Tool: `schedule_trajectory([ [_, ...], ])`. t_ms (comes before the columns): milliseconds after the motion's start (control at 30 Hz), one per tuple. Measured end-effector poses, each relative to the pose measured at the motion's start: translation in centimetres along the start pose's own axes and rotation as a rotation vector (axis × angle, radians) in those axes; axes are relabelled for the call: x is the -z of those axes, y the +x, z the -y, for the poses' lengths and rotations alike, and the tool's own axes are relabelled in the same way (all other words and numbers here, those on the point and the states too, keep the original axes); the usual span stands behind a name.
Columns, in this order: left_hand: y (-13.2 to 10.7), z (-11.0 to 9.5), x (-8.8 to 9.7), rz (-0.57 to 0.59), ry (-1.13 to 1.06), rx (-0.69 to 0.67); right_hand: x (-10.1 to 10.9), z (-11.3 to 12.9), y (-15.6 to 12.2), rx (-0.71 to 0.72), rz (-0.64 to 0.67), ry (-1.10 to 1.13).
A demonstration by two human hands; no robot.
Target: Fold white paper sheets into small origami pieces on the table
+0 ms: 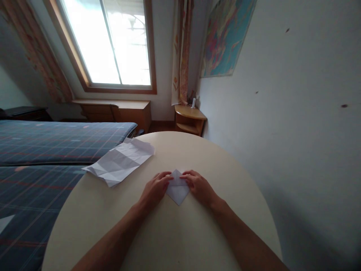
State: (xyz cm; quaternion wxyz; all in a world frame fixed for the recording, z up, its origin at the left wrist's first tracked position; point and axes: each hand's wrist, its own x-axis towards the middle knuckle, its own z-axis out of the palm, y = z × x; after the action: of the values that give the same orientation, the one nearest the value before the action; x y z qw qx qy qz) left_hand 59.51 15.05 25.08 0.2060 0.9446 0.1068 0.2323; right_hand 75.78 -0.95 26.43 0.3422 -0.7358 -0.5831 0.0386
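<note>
A small piece of folded white paper (178,194), diamond-shaped, lies on the round cream table (197,233) in front of me. One corner points toward me and the opposite one away. At its left side is my left hand (158,185), fingers bent and closed on the paper's edge. My right hand (197,183) grips the right side in the same way, fingertips resting on the upper part. A crease or fold edge runs across the paper between the fingertips. The thumbs are partly hidden.
Creased white sheets (121,160) lie at the table's far left edge. A bed with a blue plaid cover (56,141) stands to the left. Close on the right is a white wall (296,150). Beyond the table stand a small corner shelf (190,111) and a wooden desk (135,107) under the window.
</note>
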Motion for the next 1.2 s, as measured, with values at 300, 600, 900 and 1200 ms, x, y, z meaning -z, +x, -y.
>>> schedule_trajectory([
  [300, 0.2, 0.8, -0.7, 0.01, -0.013, -0.082, -0.8, 1.7, -0.2, 0.083, 0.229, -0.181],
  [600, 0.2, 3.7, 0.3, -0.074, 0.092, 0.071, -0.8, 3.2, 0.4, -0.032, 0.465, -0.271],
  [900, 0.1, 0.5, 0.0, 0.088, 0.096, 0.007, -1.8, 3.8, 1.7, -0.157, 0.444, -0.344],
  [1200, -0.4, 0.3, -0.8, 0.193, 0.193, 0.017, -1.5, 1.9, 1.6, -0.046, 0.379, -0.353],
])
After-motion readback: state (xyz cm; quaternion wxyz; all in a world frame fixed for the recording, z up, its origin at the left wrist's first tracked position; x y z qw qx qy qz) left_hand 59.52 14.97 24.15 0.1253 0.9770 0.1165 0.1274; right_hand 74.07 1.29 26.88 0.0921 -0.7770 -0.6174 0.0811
